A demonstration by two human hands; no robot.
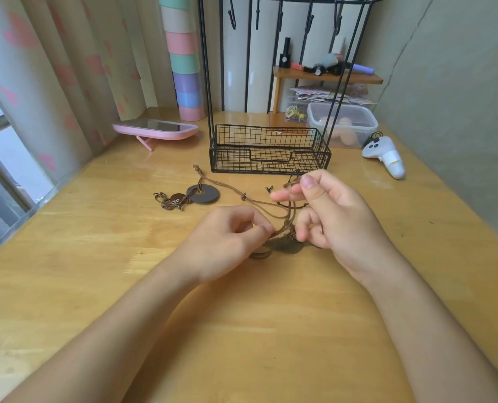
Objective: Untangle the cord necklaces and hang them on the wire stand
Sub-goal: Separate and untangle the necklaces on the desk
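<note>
— Why the split grip?
— Anchoring, I'd say: my left hand pinches the cord necklaces low at the tangle. My right hand, raised just beside it, pinches one strand between thumb and forefinger, other fingers loose.
— And the rest?
— Ring pendant lies left of both hands; the wire stand is beyond them, hooks bare.

- I have one view, from the wearer's head, facing forward and down, close over the table.
- It reaches back to the wire stand.
</note>
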